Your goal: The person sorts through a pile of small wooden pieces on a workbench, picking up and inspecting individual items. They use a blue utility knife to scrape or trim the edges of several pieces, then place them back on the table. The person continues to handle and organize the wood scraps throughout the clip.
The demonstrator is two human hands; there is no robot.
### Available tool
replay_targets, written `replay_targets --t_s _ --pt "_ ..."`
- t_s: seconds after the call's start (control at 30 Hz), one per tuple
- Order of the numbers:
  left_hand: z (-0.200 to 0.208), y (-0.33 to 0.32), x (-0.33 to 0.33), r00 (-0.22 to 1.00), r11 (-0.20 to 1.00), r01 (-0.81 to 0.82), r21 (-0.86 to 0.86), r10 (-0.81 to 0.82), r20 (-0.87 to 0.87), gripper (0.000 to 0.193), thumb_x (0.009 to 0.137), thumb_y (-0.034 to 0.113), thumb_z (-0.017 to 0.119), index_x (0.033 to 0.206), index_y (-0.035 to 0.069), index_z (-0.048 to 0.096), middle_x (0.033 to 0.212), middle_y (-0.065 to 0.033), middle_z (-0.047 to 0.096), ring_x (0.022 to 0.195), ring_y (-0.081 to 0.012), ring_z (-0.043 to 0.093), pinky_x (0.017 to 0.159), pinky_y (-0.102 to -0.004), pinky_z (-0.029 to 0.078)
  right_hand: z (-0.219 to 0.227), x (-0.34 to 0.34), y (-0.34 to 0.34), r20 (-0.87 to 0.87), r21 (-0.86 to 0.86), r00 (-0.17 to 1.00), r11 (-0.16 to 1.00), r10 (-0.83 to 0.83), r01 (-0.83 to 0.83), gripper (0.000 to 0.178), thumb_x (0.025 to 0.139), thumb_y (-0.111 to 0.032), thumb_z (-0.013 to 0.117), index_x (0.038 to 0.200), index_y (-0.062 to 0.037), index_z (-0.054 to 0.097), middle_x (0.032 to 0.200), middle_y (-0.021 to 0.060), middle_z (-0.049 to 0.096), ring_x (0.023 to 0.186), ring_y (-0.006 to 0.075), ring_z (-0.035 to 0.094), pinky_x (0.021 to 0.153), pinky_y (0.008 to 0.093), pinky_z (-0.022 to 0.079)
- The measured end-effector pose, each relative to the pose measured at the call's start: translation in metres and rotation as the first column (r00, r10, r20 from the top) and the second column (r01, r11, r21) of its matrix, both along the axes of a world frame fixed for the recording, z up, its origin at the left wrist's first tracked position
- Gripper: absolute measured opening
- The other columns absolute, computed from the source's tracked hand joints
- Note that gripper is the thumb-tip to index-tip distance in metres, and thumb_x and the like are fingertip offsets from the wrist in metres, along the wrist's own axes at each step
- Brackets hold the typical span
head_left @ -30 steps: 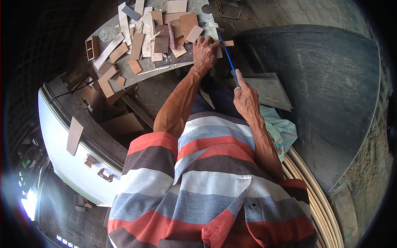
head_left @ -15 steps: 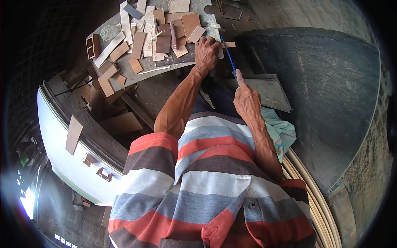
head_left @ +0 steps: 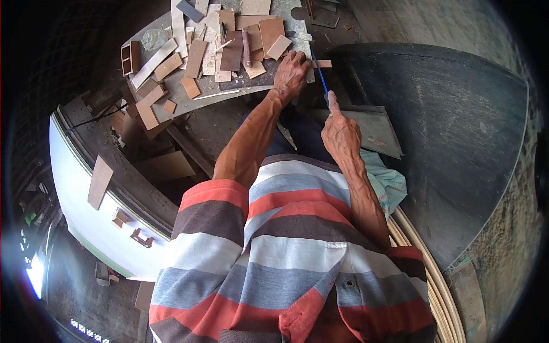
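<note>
My left hand point(head_left: 292, 75) rests at the right edge of the workbench point(head_left: 176, 95), fingers bent down over a thin brown wood strip point(head_left: 323, 64) that sticks out past the edge. Closed round a handle, my right hand point(head_left: 342, 132) holds a hacksaw point(head_left: 321, 74), its forefinger stretched along the top. The saw shows as a narrow blue bar pointing away from me, crossing the strip just right of my left hand. Where its blade meets the wood is too small to make out. A tan wood piece point(head_left: 279, 47) lies beyond my left knuckles.
Wood offcuts, a brown rod-like handle point(head_left: 246, 50) and a clear plastic bundle point(head_left: 154, 40) crowd the bench. A large dark panel point(head_left: 440, 131) stands at right, near a pale green cloth point(head_left: 389, 180) and long wooden strips point(head_left: 420, 251). A white curved panel point(head_left: 77, 177) is at left.
My right hand and the saw have shifted slightly relative to the strip. My left hand keeps its hold at the bench edge. The whole view has tilted a little.
</note>
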State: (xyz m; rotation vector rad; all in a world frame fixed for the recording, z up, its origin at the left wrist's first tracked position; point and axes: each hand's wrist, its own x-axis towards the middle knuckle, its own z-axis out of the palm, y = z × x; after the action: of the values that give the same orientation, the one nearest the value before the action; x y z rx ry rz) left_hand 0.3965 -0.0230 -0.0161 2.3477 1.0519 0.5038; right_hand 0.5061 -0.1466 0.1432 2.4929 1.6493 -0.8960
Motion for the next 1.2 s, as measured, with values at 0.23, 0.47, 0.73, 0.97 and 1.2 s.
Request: replay_targets --t_s 0.23,0.47,0.73,0.97,1.2 --pt "0.003 0.001 0.000 0.999 1.000 0.011 0.016 -0.011 -0.030 0.028 0.070 0.010 0.060 0.097 0.005 0.066 0.101 -0.0129 0.054 0.100 -0.0315 0.051 0.089 -0.0387 0.044 -0.022 -0.003 0.023 -0.040 -0.007 0.999 1.000 0.017 -0.017 0.063 0.079 -0.009 0.058 0.141 -0.0094 0.043 0.063 0.0235 0.063 0.063 0.0406 0.065 0.062 0.0495 0.052" --pt "-0.001 0.000 -0.002 0.998 0.998 0.024 0.061 -0.021 -0.052 0.029 0.070 0.009 0.060 0.098 0.005 0.066 0.103 -0.0124 0.054 0.101 -0.0304 0.051 0.090 -0.0379 0.044 0.006 0.002 0.018 -0.049 -0.031 0.998 0.999 -0.025 0.024 0.057 0.079 -0.008 0.057 0.136 -0.0074 0.050 0.066 0.0271 0.062 0.068 0.0426 0.066 0.064 0.0501 0.052" --pt "0.003 0.001 0.001 0.999 1.000 0.013 0.007 -0.013 -0.045 0.030 0.069 0.009 0.060 0.097 0.005 0.066 0.103 -0.0122 0.054 0.102 -0.0294 0.051 0.090 -0.0371 0.044 -0.021 0.004 0.042 -0.028 0.001 1.000 1.000 -0.014 0.014 0.052 0.079 -0.008 0.054 0.132 -0.0063 0.054 0.072 0.0292 0.064 0.073 0.0461 0.065 0.069 0.0519 0.052" --pt "-0.001 -0.002 0.000 0.999 0.999 0.015 0.033 -0.014 -0.041 0.030 0.068 0.009 0.061 0.097 0.005 0.066 0.103 -0.0120 0.054 0.102 -0.0295 0.050 0.090 -0.0367 0.045 0.005 0.003 0.038 -0.031 -0.015 0.999 1.000 -0.022 0.022 0.053 0.078 -0.008 0.054 0.132 -0.0059 0.054 0.075 0.0327 0.063 0.078 0.0480 0.065 0.074 0.0535 0.052" --pt "0.000 0.007 -0.001 0.998 0.999 0.023 0.028 -0.021 -0.066 0.030 0.068 0.011 0.062 0.097 0.005 0.065 0.103 -0.0120 0.054 0.102 -0.0295 0.050 0.089 -0.0366 0.045 0.001 0.007 0.058 -0.032 -0.031 0.999 0.999 -0.015 0.014 0.052 0.077 -0.008 0.055 0.129 -0.0065 0.055 0.082 0.0311 0.065 0.084 0.0480 0.064 0.078 0.0537 0.051"
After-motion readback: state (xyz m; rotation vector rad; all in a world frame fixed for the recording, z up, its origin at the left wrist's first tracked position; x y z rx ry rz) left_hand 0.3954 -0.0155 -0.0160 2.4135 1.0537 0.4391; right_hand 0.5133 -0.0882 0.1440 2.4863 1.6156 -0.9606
